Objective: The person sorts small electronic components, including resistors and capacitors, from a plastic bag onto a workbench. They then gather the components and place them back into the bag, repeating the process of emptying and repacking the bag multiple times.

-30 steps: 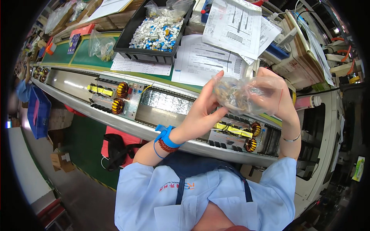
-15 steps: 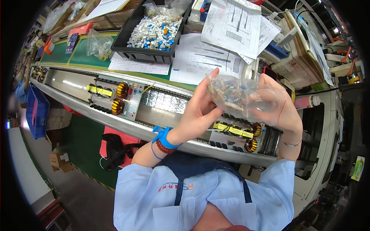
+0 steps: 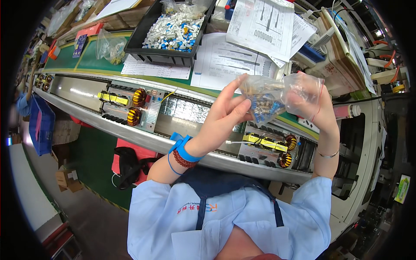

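Note:
Above the conveyor, a clear zip-top plastic bag is held up between both hands. Small blue and tan electronic components show through its lower left part. My left hand grips the bag's left side, thumb in front. My right hand is in the bag's mouth at the right, its red zip strip lying across the hand. Curled fingers show through the plastic, but what they pinch is unclear. Just below the bag lies a circuit board with yellow-wrapped transformers, black-and-yellow coils and a white-tipped wire.
A second, similar circuit board sits farther left on the metal conveyor. Behind it are a black bin of white and blue parts, printed sheets and another plastic bag. A pink roll lies at the right.
The bag has turned in my hands, and more blue components show at its bottom. My right hand has shifted slightly up. Both circuit boards have moved a little to the right.

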### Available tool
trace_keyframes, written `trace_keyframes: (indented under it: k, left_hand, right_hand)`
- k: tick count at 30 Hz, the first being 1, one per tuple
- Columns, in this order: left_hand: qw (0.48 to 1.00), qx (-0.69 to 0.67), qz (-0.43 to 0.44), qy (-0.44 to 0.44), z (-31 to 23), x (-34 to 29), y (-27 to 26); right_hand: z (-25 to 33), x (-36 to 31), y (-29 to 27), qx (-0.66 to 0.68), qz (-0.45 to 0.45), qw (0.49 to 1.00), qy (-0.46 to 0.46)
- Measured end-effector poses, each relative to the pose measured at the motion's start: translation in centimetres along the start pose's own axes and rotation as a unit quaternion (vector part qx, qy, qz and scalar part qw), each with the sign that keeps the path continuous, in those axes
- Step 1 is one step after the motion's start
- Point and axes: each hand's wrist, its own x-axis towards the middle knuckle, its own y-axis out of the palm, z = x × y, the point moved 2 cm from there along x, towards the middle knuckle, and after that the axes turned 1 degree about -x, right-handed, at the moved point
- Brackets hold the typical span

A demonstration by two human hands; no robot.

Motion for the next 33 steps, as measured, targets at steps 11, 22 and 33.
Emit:
trace_keyframes:
  k: [11, 22, 33]
  left_hand:
    - [0.992, 0.094, -0.028, 0.075, -4.7, 2.5, -0.8]
    - [0.993, 0.072, 0.005, 0.098, -7.2, 6.7, -1.6]
    - [0.986, -0.068, 0.097, -0.114, -3.4, 7.9, 0.0]
  right_hand:
    - [-0.3, 2.9, -0.7, 0.077, -0.011, 0.996, 0.049]
    - [-1.1, 5.1, -4.4, 0.293, -0.037, 0.950, 0.098]
    - [4.1, 3.0, -5.5, -0.254, -0.161, 0.920, -0.252]
